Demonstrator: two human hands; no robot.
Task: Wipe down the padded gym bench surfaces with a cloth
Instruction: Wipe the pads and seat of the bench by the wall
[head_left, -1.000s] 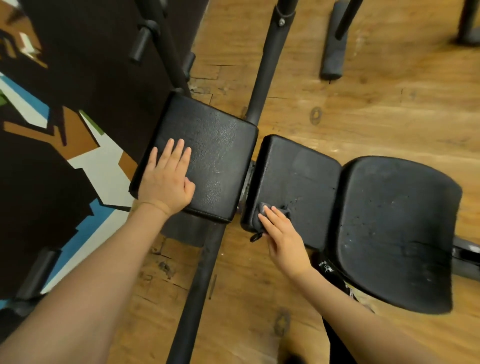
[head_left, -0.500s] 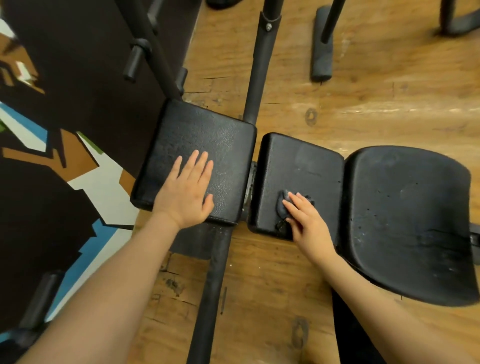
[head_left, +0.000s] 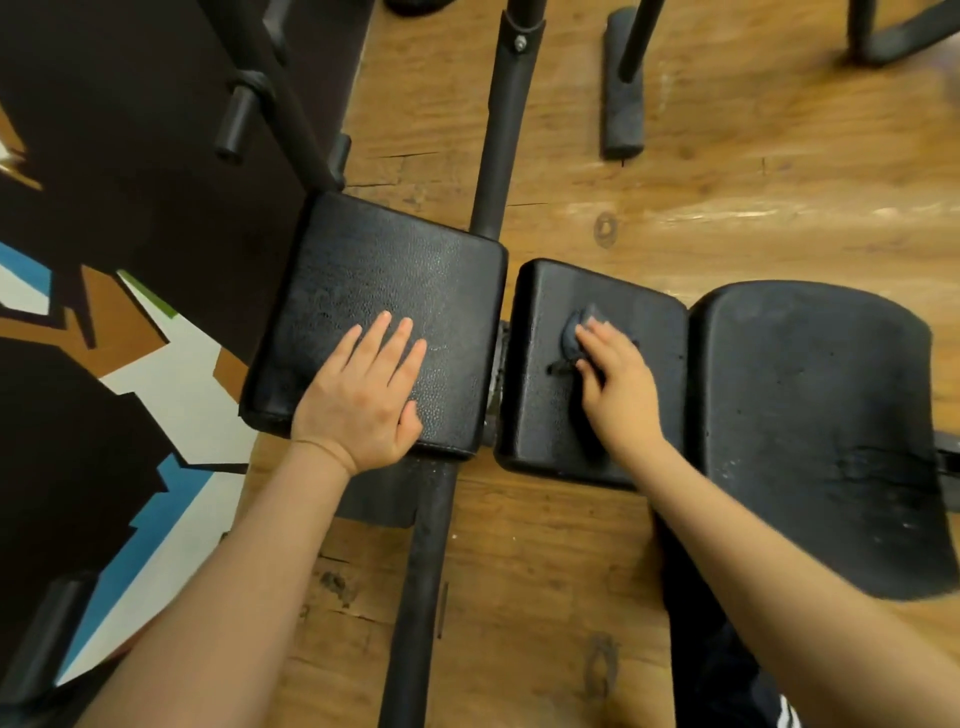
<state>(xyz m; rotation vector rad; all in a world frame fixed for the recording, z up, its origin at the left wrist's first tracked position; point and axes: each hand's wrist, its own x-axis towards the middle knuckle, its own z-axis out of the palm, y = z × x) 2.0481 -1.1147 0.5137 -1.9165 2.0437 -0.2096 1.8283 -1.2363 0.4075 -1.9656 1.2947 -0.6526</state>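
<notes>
While your left hand (head_left: 363, 400) lies flat and spread, palm down with nothing under it, on the left pad (head_left: 384, 291), your right hand (head_left: 618, 384) presses a small dark cloth (head_left: 576, 332) against the middle pad (head_left: 644, 332). The fingers of that hand lie over the cloth, and whether they curl around it or only push down on it you cannot tell. The cloth is bunched (only a dark grey lump shows past your fingertips, toward the far left of the hand), so its long axis cannot be read. No containers are in sight.

You have three black padded surfaces in a row running left to right: the left pad, the middle pad just beside it with a narrow gap between, and the large curved seat pad (head_left: 821, 431) touching the middle one on its right. A black frame tube (head_left: 498, 135) runs from far to near under the gap. All of it stands on a wooden floor (head_left: 753, 208).
</notes>
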